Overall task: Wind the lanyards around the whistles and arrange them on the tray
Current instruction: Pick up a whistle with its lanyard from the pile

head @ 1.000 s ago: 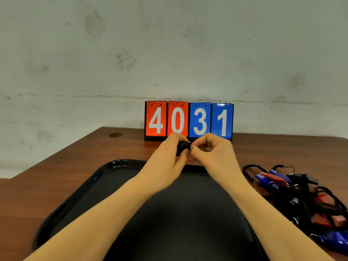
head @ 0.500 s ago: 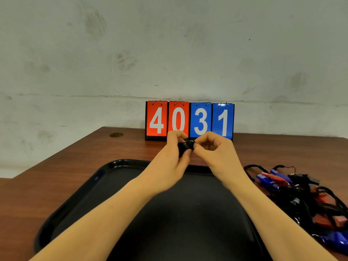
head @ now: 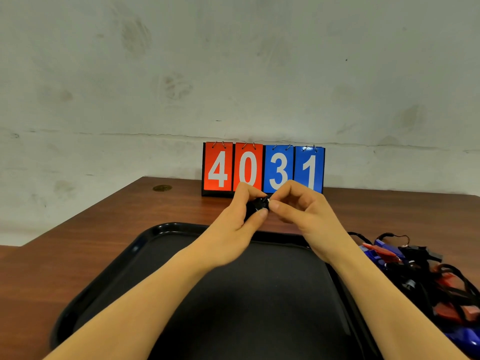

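While my left hand (head: 233,224) grips the black whistle (head: 255,207) with fingers curled round it, my right hand (head: 298,211) pinches at its end, where I judge the lanyard tail is. Cord itself is too small and dark to make out. Both hands hover above the far rim of the black tray (head: 166,227), which holds no wound whistle in view.

Risks: pinch slips and the wraps spring loose, since the cord looks stiff and slick. Grip is tight at the fingertips only, so the whistle could twist out and drop onto the desk (head: 117,219) instead of the tray. A loose end left untucked would likely unwind once set down.

The pile of red and blue whistles (head: 415,271) sits tangled right of the tray; pulling one next may drag others.
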{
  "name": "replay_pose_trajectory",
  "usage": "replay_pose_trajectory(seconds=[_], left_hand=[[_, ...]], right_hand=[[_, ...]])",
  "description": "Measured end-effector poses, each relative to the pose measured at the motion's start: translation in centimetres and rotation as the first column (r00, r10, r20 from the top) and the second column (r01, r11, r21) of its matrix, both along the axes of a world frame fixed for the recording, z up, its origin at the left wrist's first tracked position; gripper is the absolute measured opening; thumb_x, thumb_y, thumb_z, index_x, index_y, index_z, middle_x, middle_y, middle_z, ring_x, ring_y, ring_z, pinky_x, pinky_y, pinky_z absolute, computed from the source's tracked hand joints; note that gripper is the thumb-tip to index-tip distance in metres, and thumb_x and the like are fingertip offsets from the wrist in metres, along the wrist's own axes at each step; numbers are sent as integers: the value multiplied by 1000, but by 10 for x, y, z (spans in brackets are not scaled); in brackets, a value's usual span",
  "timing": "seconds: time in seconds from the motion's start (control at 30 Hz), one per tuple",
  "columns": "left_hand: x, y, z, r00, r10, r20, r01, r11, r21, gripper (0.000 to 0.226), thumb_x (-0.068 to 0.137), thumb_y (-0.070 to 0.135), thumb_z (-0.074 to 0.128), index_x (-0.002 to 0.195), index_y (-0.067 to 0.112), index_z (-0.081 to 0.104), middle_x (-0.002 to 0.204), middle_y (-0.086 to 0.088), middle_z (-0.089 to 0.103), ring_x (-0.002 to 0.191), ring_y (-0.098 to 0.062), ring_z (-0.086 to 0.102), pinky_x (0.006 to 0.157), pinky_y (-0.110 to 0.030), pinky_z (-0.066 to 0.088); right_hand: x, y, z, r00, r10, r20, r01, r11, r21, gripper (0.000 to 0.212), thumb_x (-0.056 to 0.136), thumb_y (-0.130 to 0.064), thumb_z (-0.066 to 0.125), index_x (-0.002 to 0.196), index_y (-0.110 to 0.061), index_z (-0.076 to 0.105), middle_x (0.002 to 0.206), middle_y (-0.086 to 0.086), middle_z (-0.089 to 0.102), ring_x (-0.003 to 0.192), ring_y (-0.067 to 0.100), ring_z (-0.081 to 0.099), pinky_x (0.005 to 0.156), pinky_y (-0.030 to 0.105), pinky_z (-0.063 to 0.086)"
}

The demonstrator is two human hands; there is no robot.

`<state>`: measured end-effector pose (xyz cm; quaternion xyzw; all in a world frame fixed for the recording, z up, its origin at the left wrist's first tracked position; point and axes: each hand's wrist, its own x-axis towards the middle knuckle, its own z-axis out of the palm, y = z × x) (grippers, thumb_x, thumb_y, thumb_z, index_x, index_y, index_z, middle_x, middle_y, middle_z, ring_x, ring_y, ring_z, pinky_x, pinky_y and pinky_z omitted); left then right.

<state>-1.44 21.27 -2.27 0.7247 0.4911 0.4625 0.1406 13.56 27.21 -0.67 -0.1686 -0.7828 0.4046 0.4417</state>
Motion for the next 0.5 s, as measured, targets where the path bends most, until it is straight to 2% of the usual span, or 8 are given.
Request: replay_pose_trajectory(seconds=[0.1,0.27,0.37,0.5], left_hand=[[0,-1,2,999,-37,26,38,999,-24,15,97,22,42,103,34,34,95,17,48,80,13,51,69,-10,43],[-2,0,1,998,-50,26,51,998,-48,15,97,23,42,102,33,34,101,18,47,88,12,50,76,-12,45],[-2,0,1,999,-20,34,22,999,-37,18,96,22,44,101,36,35,105,20,48,98,14,47,79,-1,41],[-4,4,-1,999,52,7,-52,999,0,18,94,21,50,104,32,40,101,20,53,96,10,51,76,1,40]], right_hand=[[1,2,0,999,26,-34,-27,999,-34,11,86,-6,57,79,-13,60,71,-9,61,70,2,55,66,14,46],[1,2,-1,998,33,-58,-40,992,-123,13,87,-5,55,79,-13,62,68,-10,62,65,0,55,62,13,45],[-2,3,-4,999,-41,-33,36,991,-126,12,87,-7,56,80,-15,63,70,-10,63,67,-1,57,65,14,45],[-8,4,-7,976,-211,50,213,977,-27,11,87,-11,58,82,-19,62,80,-3,64,80,9,59,74,16,46]])
